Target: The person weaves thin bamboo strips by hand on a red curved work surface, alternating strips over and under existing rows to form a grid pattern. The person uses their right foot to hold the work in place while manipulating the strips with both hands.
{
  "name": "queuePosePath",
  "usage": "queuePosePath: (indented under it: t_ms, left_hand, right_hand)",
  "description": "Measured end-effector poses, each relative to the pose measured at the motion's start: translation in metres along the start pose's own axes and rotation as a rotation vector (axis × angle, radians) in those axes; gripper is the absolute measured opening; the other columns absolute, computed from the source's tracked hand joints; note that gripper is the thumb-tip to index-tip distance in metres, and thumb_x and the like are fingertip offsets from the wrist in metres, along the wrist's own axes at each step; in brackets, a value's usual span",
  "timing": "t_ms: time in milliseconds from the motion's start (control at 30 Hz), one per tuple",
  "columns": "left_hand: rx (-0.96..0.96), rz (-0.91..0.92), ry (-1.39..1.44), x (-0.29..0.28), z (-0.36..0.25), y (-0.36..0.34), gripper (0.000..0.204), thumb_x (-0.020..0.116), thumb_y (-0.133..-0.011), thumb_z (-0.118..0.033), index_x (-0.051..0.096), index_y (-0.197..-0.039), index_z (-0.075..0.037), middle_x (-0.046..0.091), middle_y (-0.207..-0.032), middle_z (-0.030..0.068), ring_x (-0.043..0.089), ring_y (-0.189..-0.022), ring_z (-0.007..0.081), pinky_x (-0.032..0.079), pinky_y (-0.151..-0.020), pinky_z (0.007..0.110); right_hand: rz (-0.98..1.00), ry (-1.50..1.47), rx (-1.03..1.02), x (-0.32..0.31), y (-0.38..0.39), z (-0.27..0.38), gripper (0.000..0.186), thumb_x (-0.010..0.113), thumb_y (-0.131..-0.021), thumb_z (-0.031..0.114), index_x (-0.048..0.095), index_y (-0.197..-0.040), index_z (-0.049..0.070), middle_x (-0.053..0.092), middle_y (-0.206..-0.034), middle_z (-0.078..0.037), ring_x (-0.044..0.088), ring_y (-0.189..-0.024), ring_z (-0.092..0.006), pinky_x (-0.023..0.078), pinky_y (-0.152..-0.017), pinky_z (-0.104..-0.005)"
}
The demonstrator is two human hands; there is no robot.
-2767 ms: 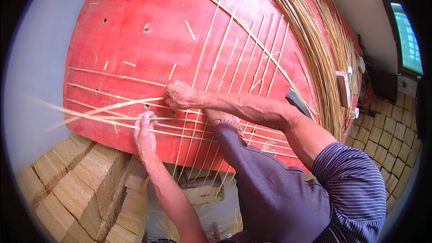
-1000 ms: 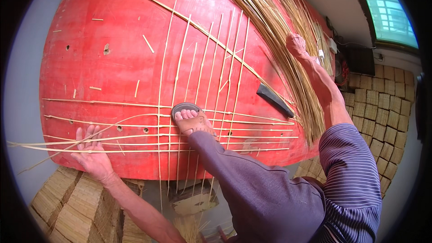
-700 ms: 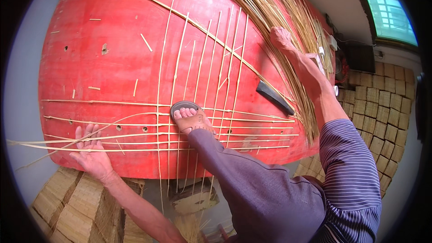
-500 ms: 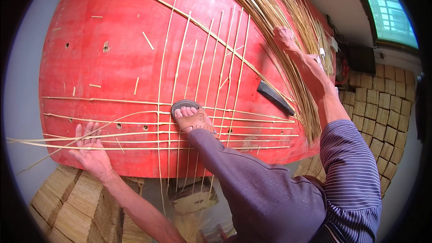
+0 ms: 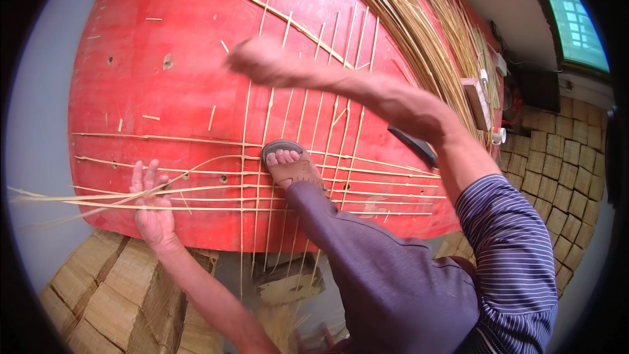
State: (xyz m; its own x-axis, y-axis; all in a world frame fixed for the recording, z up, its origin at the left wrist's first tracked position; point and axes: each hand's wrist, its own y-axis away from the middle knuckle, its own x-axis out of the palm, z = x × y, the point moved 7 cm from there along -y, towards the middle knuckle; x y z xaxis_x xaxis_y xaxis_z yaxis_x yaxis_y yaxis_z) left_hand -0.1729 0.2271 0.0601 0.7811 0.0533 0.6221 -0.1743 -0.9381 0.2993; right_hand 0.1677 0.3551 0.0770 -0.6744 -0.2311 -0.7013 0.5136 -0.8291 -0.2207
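Thin bamboo strips (image 5: 301, 115) lie crossed in an open lattice on a red board (image 5: 183, 33). My left hand (image 5: 155, 213) is palm up at the lattice's left end, fingers stretched out. Several loose strip ends (image 5: 105, 198) pass across its fingers and stick out beyond the board's edge. My right hand (image 5: 252, 62), smeared by motion, is over the upper part of the lattice; its fingers cannot be made out. A sandalled foot (image 5: 288, 165) presses on the crossings. One long strip (image 5: 275, 16) slants across the far side, its lower part hidden by my right arm.
A thick bundle of long strips (image 5: 400, 26) curves along the board's right side. A black, bar-like tool (image 5: 413, 145) lies partly behind my right forearm. Stacked bamboo bundles (image 5: 118, 288) stand at lower left, with more bundles (image 5: 557, 170) at right. Short offcuts (image 5: 211, 118) dot the board.
My right hand has swung left from the strip bundle to above the lattice. My left hand has turned more upright beneath the strip ends. The whole view has shifted slightly.
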Motion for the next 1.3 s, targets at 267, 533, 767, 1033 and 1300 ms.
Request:
queuePosePath:
  t_ms: [267, 533, 767, 1033, 1300]
  left_hand:
    - [0.033, -0.058, -0.332, 0.003, 0.011, 0.002, 0.047, 0.061, -0.100, -0.030, 0.052, -0.133, 0.002, 0.055, -0.135, 0.0204, 0.056, -0.123, 0.0294, 0.044, -0.107, 0.049]
    - [0.329, -0.790, -0.249, -0.125, -0.001, 0.116, 0.037, 0.054, -0.104, -0.031, 0.057, -0.120, 0.003, 0.059, -0.129, 0.0223, 0.053, -0.127, 0.0351, 0.038, -0.113, 0.051]
    - [0.151, -0.737, 0.341, -0.119, 0.090, 0.109, 0.033, 0.058, -0.102, -0.030, 0.054, -0.119, -0.002, 0.050, -0.140, 0.0192, 0.041, -0.136, 0.0357, 0.026, -0.121, 0.052]
    - [0.089, -0.759, 0.253, -0.137, 0.155, 0.149, 0.044, 0.061, -0.100, -0.028, 0.049, -0.134, -0.003, 0.053, -0.140, 0.0178, 0.052, -0.130, 0.0320, 0.037, -0.114, 0.049]
    - [0.084, -0.878, 0.193, -0.121, 0.158, 0.170, 0.040, 0.062, -0.101, -0.029, 0.053, -0.130, -0.004, 0.061, -0.130, 0.0147, 0.059, -0.119, 0.0270, 0.046, -0.104, 0.044]
  right_hand:
    - [0.138, -0.371, -0.097, 0.125, -0.013, 0.140, 0.015, 0.064, -0.074, 0.017, 0.065, -0.082, 0.004, 0.068, -0.077, -0.019, 0.067, -0.074, -0.0395, 0.054, -0.063, -0.0501]
    - [0.586, -0.092, 0.325, 0.055, 0.068, -0.016, 0.018, 0.065, -0.085, 0.020, 0.071, -0.089, 0.004, 0.068, -0.080, -0.018, 0.068, -0.078, -0.0336, 0.051, -0.071, -0.0446]
    - [0.613, 0.154, 0.015, 0.059, -0.010, -0.016, 0.024, 0.063, -0.087, 0.028, 0.068, -0.078, 0.007, 0.064, -0.073, -0.015, 0.063, -0.072, -0.0358, 0.048, -0.065, -0.0459]
    - [0.222, 0.463, -0.207, 0.075, -0.041, -0.056, 0.027, 0.070, -0.084, 0.040, 0.067, -0.083, 0.013, 0.064, -0.088, -0.007, 0.060, -0.097, -0.0289, 0.048, -0.080, -0.0497]
    - [0.121, 0.559, -0.054, 0.075, -0.023, -0.047, 0.029, 0.075, -0.081, 0.034, 0.065, -0.094, 0.011, 0.061, -0.099, -0.007, 0.056, -0.102, -0.0266, 0.044, -0.089, -0.0458]
